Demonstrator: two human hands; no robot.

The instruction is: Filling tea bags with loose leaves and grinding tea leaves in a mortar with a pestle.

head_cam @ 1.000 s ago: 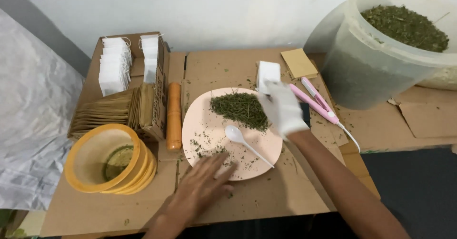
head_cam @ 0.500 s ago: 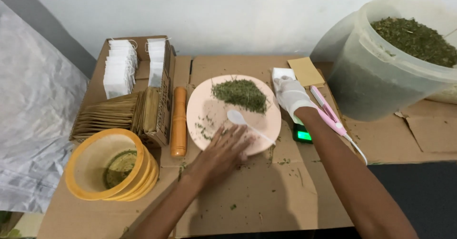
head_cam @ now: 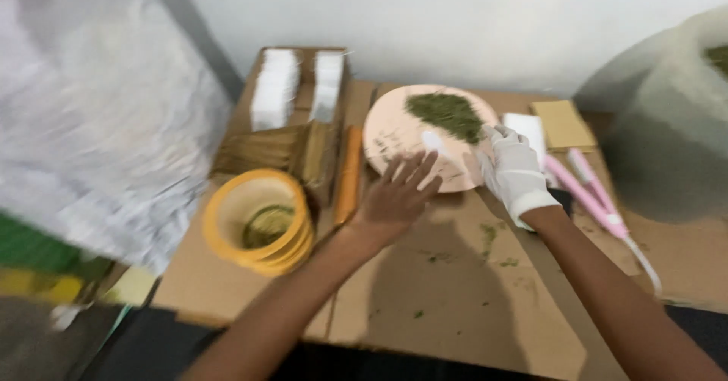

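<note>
Both hands are working the pink plate (head_cam: 394, 134) of dried green leaves (head_cam: 449, 113) on the cardboard: the bare left hand (head_cam: 396, 195) is lying flat and open on its near rim, gripping nothing, while the gloved right hand (head_cam: 514, 170) is curling loosely against its right edge.

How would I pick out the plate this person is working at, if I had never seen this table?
Start at the cardboard-covered table against the white wall. Near its back edge, between the orange stick and the pink tool, lies a round pale pink plate with a heap of dried green leaves. Unlike the deep yellow bowls nearby, it is flat, with both hands at its near rim.
</note>
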